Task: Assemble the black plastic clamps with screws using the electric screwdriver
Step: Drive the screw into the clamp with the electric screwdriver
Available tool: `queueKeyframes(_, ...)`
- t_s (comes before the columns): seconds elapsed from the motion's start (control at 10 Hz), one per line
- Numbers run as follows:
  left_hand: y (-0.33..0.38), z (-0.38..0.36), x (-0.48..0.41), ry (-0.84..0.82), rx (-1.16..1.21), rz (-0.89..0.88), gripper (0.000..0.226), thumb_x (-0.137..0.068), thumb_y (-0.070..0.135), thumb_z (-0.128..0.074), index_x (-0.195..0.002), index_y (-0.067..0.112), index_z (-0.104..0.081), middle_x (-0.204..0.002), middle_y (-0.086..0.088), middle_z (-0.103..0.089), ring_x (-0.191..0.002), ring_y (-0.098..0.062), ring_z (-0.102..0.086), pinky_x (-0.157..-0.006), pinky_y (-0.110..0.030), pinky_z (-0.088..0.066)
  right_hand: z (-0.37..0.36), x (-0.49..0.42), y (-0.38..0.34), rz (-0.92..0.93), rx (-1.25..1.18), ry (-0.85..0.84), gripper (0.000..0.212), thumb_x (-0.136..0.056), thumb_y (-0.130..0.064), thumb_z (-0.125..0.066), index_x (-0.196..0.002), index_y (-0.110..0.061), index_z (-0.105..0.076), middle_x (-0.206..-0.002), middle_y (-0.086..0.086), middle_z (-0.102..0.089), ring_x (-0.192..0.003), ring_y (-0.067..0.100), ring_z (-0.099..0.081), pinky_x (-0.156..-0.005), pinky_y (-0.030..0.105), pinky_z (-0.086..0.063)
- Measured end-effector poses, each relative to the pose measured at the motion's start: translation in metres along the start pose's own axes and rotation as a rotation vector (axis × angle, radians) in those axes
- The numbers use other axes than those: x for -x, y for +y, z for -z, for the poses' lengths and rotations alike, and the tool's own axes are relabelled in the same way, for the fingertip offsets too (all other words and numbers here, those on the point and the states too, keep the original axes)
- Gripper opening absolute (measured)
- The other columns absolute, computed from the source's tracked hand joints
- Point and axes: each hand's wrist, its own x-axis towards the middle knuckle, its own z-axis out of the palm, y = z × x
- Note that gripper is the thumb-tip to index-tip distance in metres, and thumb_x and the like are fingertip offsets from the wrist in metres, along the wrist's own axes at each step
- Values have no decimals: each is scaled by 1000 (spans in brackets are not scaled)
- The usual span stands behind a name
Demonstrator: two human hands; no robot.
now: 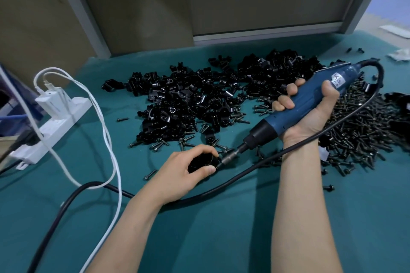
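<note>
Teal mat (221, 239): left hand (179, 173) grips clamp (200, 163), screwdriver (277, 122) tip touching; clamp pile (199, 99) beyond.

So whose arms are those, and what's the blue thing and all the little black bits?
There is just one picture, taken by a camera worn on a person's head and looking down, so those are that person's own arms. The right hand grips a blue electric screwdriver, a tool that spins screws in. Its tip meets a black plastic clamp, which the left hand holds low at the green table. Behind lies a pile of clamps, and to the right a heap of screws. On the left sits a white power strip with plugs in it.
</note>
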Motion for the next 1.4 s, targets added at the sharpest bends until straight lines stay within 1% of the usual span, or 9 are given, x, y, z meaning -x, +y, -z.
queueKeyframes(0.2, -2, -1, 0, -15, 0, 6, 25, -93, 32, -62, -106, 51, -53, -98, 3, -69, -88, -20, -62, -81, -35, -47, -1, 1, 2, 2, -10, -12, 61, -43, -47, -88, -81, -13, -53, -64, -3, -55, -41, 9, -47, -41, 19, -40)
queueKeyframes(0.4, -2, -1, 0, 9, -13, -5, 25, -93, 34, -62, -107, 52, -52, -101, -1, -69, -79, -18, -59, -62, -21, -42, 0, 2, 1, 5, -21, -10, 61, -43, -47, -88, -81, -13, -53, -64, -3, -54, -41, 9, -47, -41, 19, -40)
queueKeyframes(0.5, -3, -2, 0, 7, -9, -1, 25, -93, 34, -62, -107, 52, -51, -97, 0, -69, -83, -20, -61, -72, -29, -45, 0, 3, 2, 4, -31, -17, 61, -43, -47, -88, -81, -13, -53, -64, -3, -54, -41, 8, -47, -41, 19, -40)
queueKeyframes(0.6, -2, -2, 0, 10, -10, -3, 26, -93, 33, -63, -106, 52, -51, -88, 5, -67, -79, -16, -60, -75, -31, -45, 0, 3, 3, 4, -33, -22, 62, -43, -47, -88, -81, -13, -53, -63, -3, -54, -40, 8, -46, -41, 19, -40)
queueKeyframes(0.9, -1, -3, 0, 19, -6, -10, 26, -92, 31, -64, -105, 51, -52, -84, 6, -66, -73, -12, -56, -68, -24, -44, -3, 2, 2, 2, -23, -36, 61, -44, -47, -87, -82, -14, -53, -64, -3, -54, -40, 9, -47, -41, 19, -39)
queueKeyframes(1.0, -1, -3, 0, 22, -9, -15, 27, -92, 31, -64, -105, 52, -52, -81, 9, -64, -70, -8, -54, -63, -17, -40, -3, 2, 2, 3, -23, -41, 61, -45, -48, -87, -82, -14, -53, -64, -4, -54, -40, 9, -47, -41, 19, -39)
queueKeyframes(1.1, -1, -3, 0, 20, -3, -15, 27, -92, 32, -64, -104, 52, -52, -80, 8, -63, -69, -9, -54, -63, -15, -40, -2, 3, 2, 3, -20, -40, 61, -45, -48, -87, -82, -14, -53, -64, -4, -54, -40, 8, -46, -41, 19, -39)
queueKeyframes(1.3, 0, -5, 0, 21, -16, -13, 28, -92, 33, -63, -105, 54, -50, -85, 9, -64, -75, -10, -56, -67, -18, -42, -3, 4, 1, 1, -22, -58, 61, -46, -47, -87, -82, -14, -52, -64, -4, -55, -41, 8, -47, -41, 19, -40)
queueKeyframes(1.4, 0, -5, 0, 25, -28, -11, 27, -92, 34, -63, -105, 54, -50, -83, 11, -63, -74, -7, -55, -65, -12, -40, -5, 4, 1, -1, -17, -64, 61, -46, -48, -87, -82, -14, -52, -64, -3, -55, -41, 9, -46, -41, 19, -39)
